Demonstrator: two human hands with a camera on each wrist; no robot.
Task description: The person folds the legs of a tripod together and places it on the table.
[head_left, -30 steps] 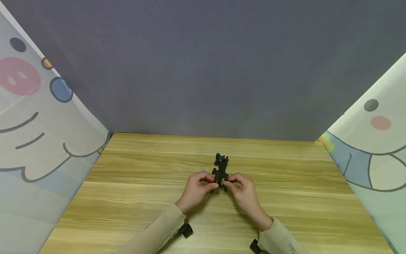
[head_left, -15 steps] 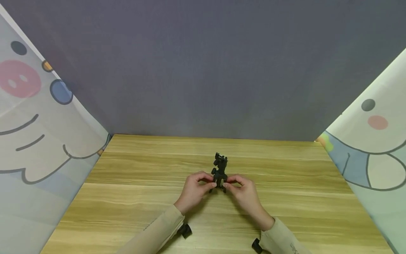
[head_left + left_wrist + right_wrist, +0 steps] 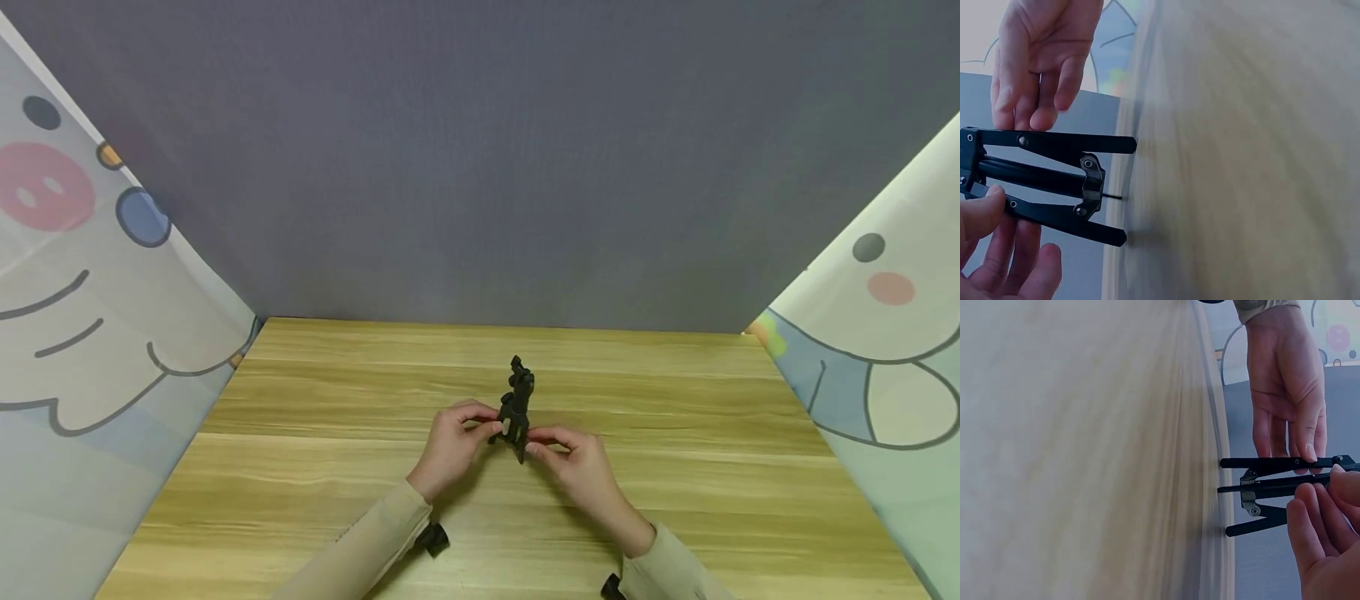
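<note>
A small black tripod with folding legs stands tilted slightly over the table, between both hands. My left hand pinches one leg near its upper part, thumb in front and fingers behind, as the left wrist view shows. On the other side, my right hand has its fingertips right at another leg, the thumb lying off that leg. Silvery hinge brackets join the leg braces to the centre post. In the right wrist view the right fingers hide part of the tripod.
The wood-grain table spreads around the hands, with a grey partition at its back. Cartoon-printed cloths hang at the left and right. A black wrist-worn device sits under the left sleeve.
The tripod has turned, its right-hand leg swinging toward the person and its top looking narrower. My right thumb and index have come off their pinch; my left hand has shifted slightly left.
</note>
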